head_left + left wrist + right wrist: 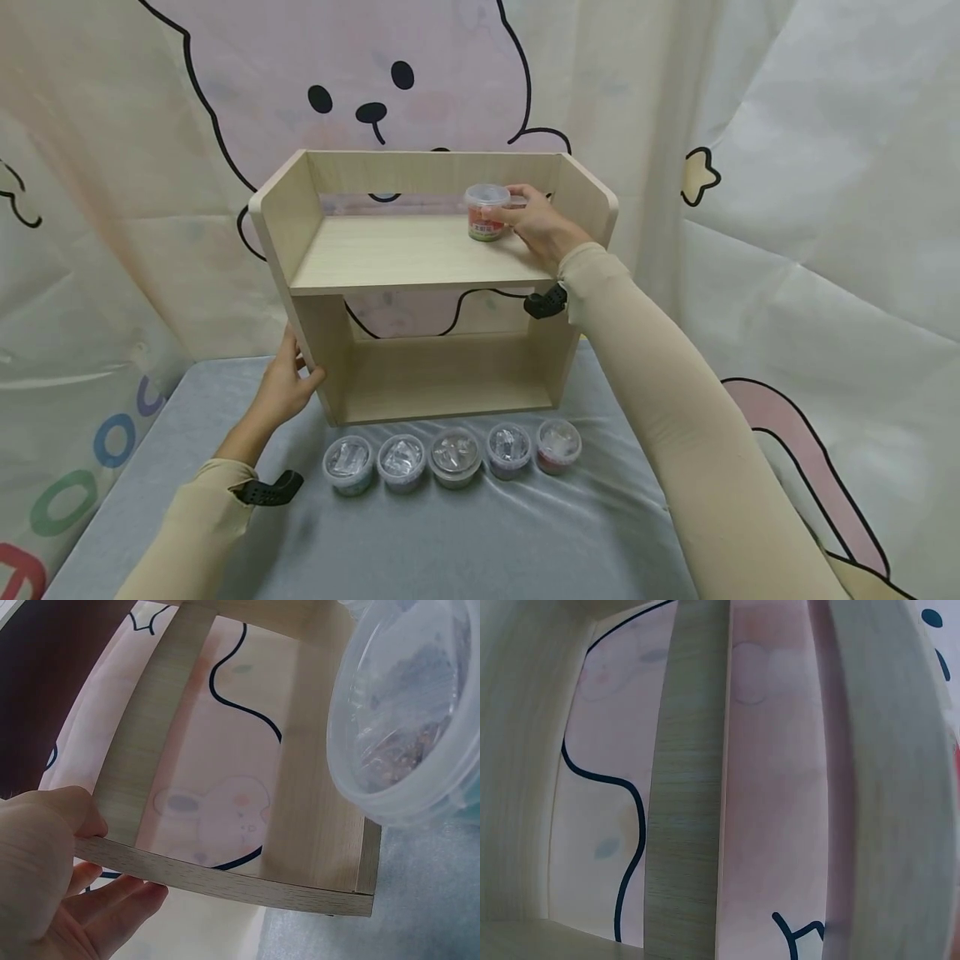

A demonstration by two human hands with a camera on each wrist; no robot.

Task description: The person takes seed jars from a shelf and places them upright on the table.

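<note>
**Fingers on the tub, top shelf, right end**

Fingers of the right hand curl round a small clear-lidded tub, red label facing the viewer. Thumb on the near side, other fingers wrapped behind; the grip looks closed on it. Tub stands upright on the top board of the wooden shelf unit, toward the right end, near the back rail. Its base appears to touch the board, though the exact contact is hard to see.

Key relation: the tub sits just left of the right palm, so it lies inboard of the hand, with bare board running off to the left. Tub's axis is vertical. The right hand is the only one near it.

Left hand is well apart, down low. It grips the front edge of the unit's left side panel, thumb on the inner face, fingers on the outside; the left wrist view confirms the panel edge is pinched between thumb and fingers.

On the grey table in front of the unit, a row of five similar tubs stands side by side, lids up, touched by neither hand. Lower shelf compartment holds nothing visible. Right wrist view shows only boards and the printed curtain.
</note>
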